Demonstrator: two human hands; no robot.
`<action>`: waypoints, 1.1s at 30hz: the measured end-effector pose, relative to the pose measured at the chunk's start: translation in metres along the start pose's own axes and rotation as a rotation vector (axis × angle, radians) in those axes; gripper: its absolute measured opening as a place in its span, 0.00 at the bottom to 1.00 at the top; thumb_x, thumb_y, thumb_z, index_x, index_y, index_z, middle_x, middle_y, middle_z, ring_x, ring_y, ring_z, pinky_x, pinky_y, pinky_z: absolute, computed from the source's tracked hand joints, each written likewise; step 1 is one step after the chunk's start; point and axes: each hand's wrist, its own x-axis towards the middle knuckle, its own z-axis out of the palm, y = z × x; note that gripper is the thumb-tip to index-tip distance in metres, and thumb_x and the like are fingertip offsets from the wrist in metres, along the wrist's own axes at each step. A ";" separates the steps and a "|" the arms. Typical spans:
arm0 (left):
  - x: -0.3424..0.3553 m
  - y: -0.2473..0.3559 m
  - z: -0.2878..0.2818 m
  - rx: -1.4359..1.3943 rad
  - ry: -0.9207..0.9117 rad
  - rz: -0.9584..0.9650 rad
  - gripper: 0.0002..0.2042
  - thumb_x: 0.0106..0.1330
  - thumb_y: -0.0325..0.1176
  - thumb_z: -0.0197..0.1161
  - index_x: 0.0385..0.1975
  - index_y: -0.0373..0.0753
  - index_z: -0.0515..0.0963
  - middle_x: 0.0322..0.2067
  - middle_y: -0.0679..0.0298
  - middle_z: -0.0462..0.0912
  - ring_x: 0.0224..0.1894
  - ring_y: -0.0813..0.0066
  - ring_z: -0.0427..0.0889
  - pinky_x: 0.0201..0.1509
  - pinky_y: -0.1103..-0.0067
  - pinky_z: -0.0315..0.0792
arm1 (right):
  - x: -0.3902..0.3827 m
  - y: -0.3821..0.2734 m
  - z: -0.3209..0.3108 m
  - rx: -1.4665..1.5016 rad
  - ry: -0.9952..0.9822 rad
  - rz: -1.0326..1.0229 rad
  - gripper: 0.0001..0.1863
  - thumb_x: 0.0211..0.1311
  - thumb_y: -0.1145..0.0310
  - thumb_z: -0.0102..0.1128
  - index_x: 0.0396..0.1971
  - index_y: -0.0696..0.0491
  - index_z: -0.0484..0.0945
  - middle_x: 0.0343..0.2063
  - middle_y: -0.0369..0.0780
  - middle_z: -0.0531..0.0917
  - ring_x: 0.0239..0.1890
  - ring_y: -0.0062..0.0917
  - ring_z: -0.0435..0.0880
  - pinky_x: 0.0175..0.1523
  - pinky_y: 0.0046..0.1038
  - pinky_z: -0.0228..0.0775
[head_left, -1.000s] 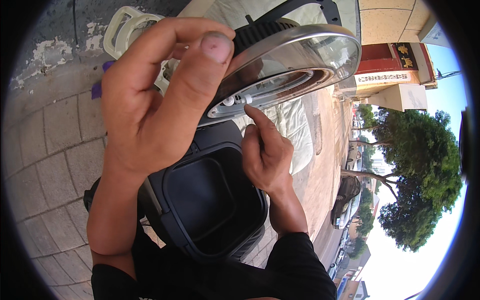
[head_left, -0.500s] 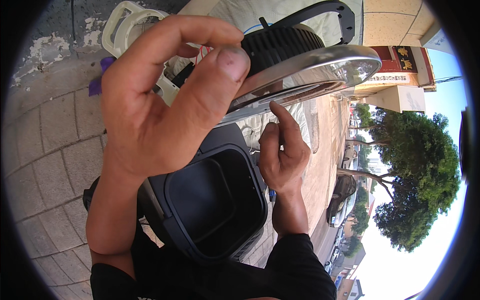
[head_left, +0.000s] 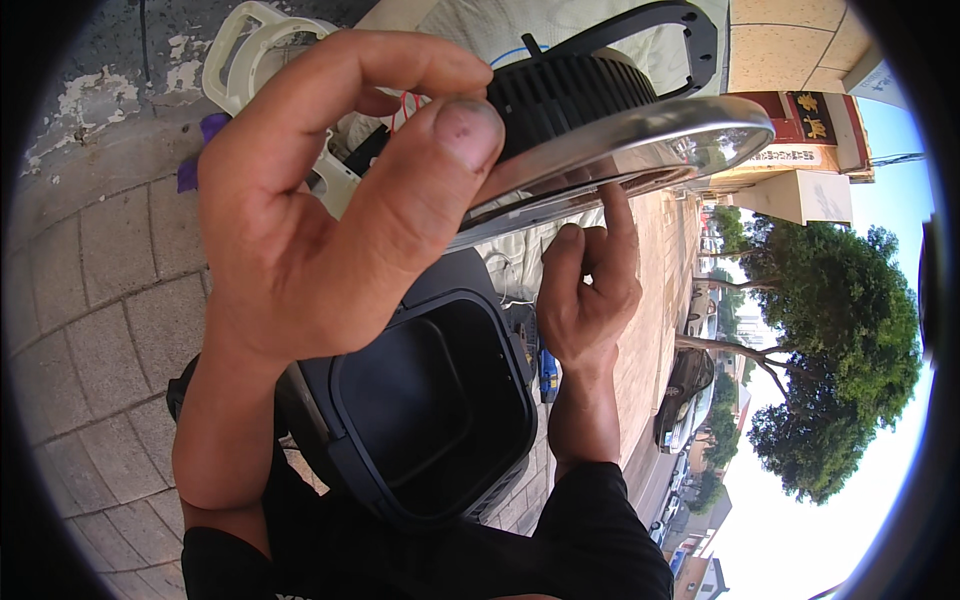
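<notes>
My left hand pinches the edge of a round appliance part between thumb and fingers, holding it tilted in the air. The part has a shiny metal dish with a broad rim and a black ribbed housing on its far side. A black bracket sticks out beyond the housing. Below the dish, my right hand points its index finger up at the dish's inner side, the other fingers curled. Whether the fingertip touches I cannot tell. Closer to my body stands a black, square-mouthed appliance body, deep inside.
A cream plastic frame lies at the far left, near a purple scrap. Pale sheeting spreads behind the part. A blue-handled tool lies beside my right wrist. Paving runs left; a parked car and trees stand right.
My right hand has moved up and to the right, its index finger now straighter along the dish. The held part has shifted slightly right; my left hand keeps its pinch.
</notes>
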 end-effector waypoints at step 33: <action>-0.001 -0.009 0.000 -0.043 0.000 0.053 0.21 0.80 0.38 0.60 0.59 0.23 0.79 0.51 0.49 0.88 0.25 0.91 0.71 0.29 0.87 0.62 | 0.003 -0.004 0.006 -0.034 -0.046 0.002 0.30 0.73 0.81 0.57 0.74 0.61 0.69 0.22 0.42 0.84 0.25 0.25 0.87 0.34 0.26 0.77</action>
